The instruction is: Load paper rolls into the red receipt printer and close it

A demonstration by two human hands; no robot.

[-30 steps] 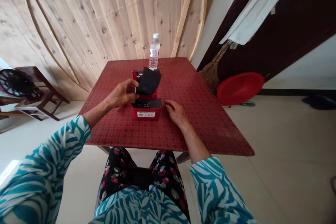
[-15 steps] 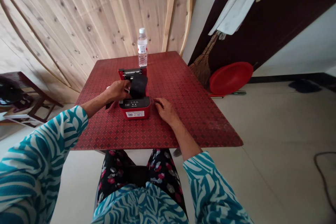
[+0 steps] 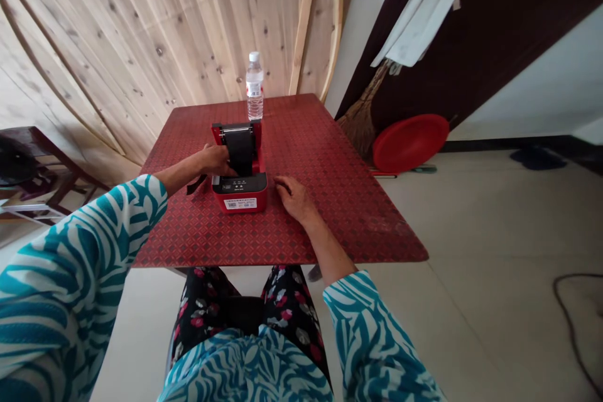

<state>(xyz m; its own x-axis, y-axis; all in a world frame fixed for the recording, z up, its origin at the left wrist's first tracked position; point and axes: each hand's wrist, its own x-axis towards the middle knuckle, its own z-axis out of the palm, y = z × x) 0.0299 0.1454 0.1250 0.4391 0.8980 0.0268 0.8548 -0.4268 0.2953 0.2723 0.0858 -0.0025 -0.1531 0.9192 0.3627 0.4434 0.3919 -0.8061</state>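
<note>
A red and black label printer (image 3: 241, 200) stands on the table with its lid (image 3: 257, 135) raised at the back. A wide black ribbon (image 3: 239, 147) runs from the lid down into the printer's body. My left hand (image 3: 217, 161) reaches in from the left side, its fingers bent at the ribbon's left edge. The fingertips are hidden inside, so what they grip cannot be made out. A dark strip (image 3: 196, 186) sticks out below my left wrist. My right hand (image 3: 294, 198) rests on the table just right of the printer, fingers loosely bent and holding nothing.
A water bottle (image 3: 254, 88) stands behind the printer on the red patterned table (image 3: 358, 220). Beyond the table's right edge are a broom (image 3: 362, 114) and a red basin (image 3: 411, 143). A dark wooden chair (image 3: 56, 182) is at the left. Wood panelling rises behind the table.
The black ribbon has shifted left and now lies straight against the raised lid. My left hand has moved slightly with its fingers deeper in the printer. My right hand stays on the table.
</note>
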